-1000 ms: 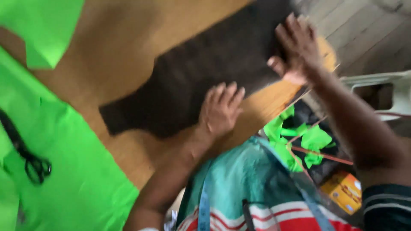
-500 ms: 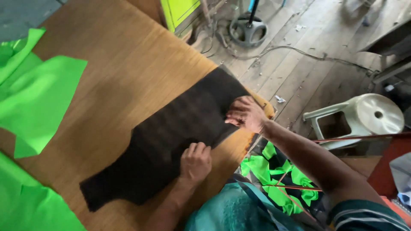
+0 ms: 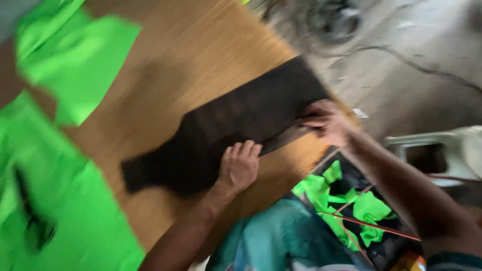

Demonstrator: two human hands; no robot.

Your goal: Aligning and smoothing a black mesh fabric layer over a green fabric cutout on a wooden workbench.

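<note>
A dark brown cut piece of cloth (image 3: 236, 125) lies flat on a wooden table (image 3: 191, 65). My left hand (image 3: 240, 165) presses flat on the cloth's near edge, fingers together. At the cloth's right end, by the table's edge, my right hand (image 3: 325, 122) pinches the cloth, which folds up a little under the fingers. The frame is blurred by motion.
Bright green fabric (image 3: 60, 200) covers the table's left side, with another green piece (image 3: 75, 65) at the upper left and black scissors (image 3: 30, 216) lying on the near one. Green scraps (image 3: 351, 206) fill a bin below the table edge. A white plastic stool (image 3: 442, 150) stands at right.
The camera has swung, so the view has shifted. My right hand now pinches the cloth's right end, lifting its edge. My left hand stays pressed on the near edge.
</note>
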